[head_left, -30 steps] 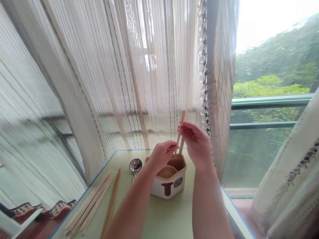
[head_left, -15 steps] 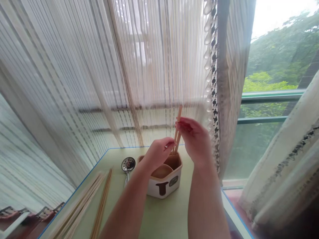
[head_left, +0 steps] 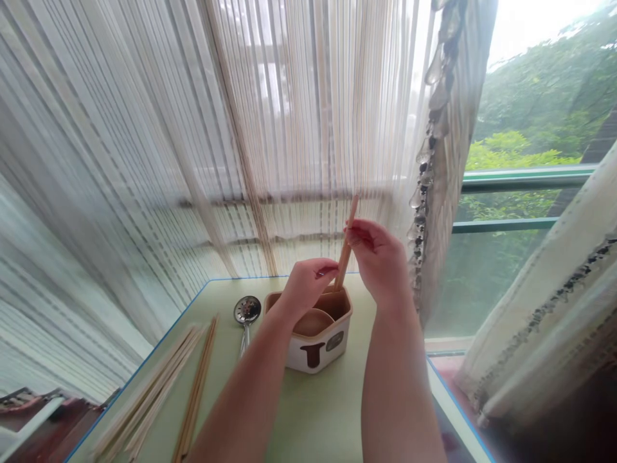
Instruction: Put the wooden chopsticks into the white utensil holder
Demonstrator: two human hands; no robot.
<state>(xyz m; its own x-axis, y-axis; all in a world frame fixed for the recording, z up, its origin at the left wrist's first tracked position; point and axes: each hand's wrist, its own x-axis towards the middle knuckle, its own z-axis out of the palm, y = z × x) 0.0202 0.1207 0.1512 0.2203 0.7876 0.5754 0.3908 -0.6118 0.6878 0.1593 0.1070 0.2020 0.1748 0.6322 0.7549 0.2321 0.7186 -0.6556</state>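
Observation:
Wooden chopsticks (head_left: 343, 263) stand upright, leaning a little to the right, with their lower ends inside the back right of a utensil holder (head_left: 315, 357). The holder is white outside and brown inside, with a dark pattern and a rounded divider. My right hand (head_left: 378, 254) is closed in a pinch around the chopsticks' upper part. Lower down, near the rim, the fingertips of my left hand (head_left: 310, 281) pinch the same chopsticks. My left wrist hides part of the holder's left side.
A metal slotted spoon (head_left: 247, 310) lies left of the holder. Farther left are a few brown chopsticks (head_left: 200, 386) and a bundle of pale thin sticks (head_left: 149, 392). The pale green table (head_left: 318, 411) has blue edges. A striped curtain (head_left: 299, 128) hangs behind it.
The chopsticks' top leans slightly farther right, and the sticks look closer together. Both hands keep their pinch. The view has shifted a little.

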